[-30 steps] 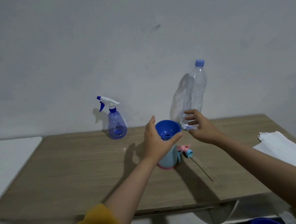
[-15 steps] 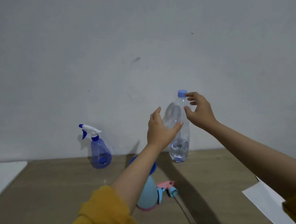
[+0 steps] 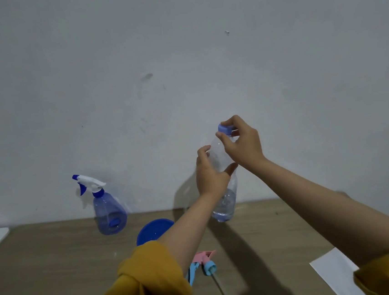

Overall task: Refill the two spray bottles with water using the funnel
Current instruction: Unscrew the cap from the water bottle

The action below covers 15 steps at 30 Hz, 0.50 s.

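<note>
Left hand (image 3: 211, 174) gripping water bottle (image 3: 226, 201), right hand (image 3: 242, 144) apparently pinching cap (image 3: 224, 129)

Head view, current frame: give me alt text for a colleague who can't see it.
The left hand grips the body of a clear water bottle standing on the wooden table, while the right hand pinches its blue cap. A blue funnel sits nearer the camera, a detached pink sprayer head lies beside it, and a blue spray bottle stands left.
</note>
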{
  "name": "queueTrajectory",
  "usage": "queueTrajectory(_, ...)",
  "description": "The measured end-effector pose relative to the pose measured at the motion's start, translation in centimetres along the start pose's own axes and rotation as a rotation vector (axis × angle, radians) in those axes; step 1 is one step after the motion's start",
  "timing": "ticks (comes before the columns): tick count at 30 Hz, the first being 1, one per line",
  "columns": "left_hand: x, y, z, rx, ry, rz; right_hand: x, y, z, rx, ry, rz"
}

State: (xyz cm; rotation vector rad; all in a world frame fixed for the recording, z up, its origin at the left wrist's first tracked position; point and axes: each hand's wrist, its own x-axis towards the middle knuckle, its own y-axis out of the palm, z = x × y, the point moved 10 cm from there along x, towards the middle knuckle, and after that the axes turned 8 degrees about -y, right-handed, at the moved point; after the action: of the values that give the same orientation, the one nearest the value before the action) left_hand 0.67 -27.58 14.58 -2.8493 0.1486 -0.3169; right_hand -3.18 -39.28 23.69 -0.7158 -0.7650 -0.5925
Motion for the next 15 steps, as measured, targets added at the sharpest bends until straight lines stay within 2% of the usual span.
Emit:
queueTrajectory(8, -5.3, -1.3, -4.1, -0.091, 0.093, 0.032, -2.6, -6.5, 5.3, -0.004, -0.081, -0.142)
queueTrajectory(15, -11.4, -1.3, -4.6, -0.065, 0.085, 0.109, -5.7, -9.8, 8.2, -0.074, -0.057, -0.024)
